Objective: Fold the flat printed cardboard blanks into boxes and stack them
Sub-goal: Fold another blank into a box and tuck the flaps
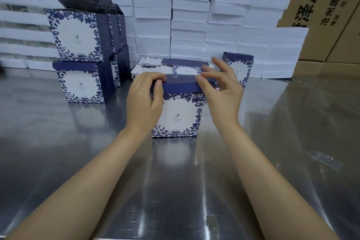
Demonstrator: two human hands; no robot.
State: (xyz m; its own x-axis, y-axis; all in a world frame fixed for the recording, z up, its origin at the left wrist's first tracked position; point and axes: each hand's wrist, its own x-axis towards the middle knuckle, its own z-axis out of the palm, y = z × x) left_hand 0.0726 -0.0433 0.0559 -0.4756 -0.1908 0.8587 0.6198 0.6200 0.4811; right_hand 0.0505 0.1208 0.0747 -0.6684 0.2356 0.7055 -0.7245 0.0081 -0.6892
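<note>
A: Bare steel on that table (pixel 194 191), glossy, streaky reflections all over.
B: Yep. Smooth printed cardboard for the box (pixel 178 115), navy lid pretty matt.
A: Looks like foam for the white slabs (pixel 191 15) behind, matt, ragged edges.
B: Plain brown cardboard on the cartons (pixel 331 6), dull.

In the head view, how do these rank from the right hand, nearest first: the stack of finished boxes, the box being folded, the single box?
1. Box being folded, centre, pinched by the right hand.
2. Single box, just behind the hand, right.
3. Stack of finished boxes, far left.
</note>
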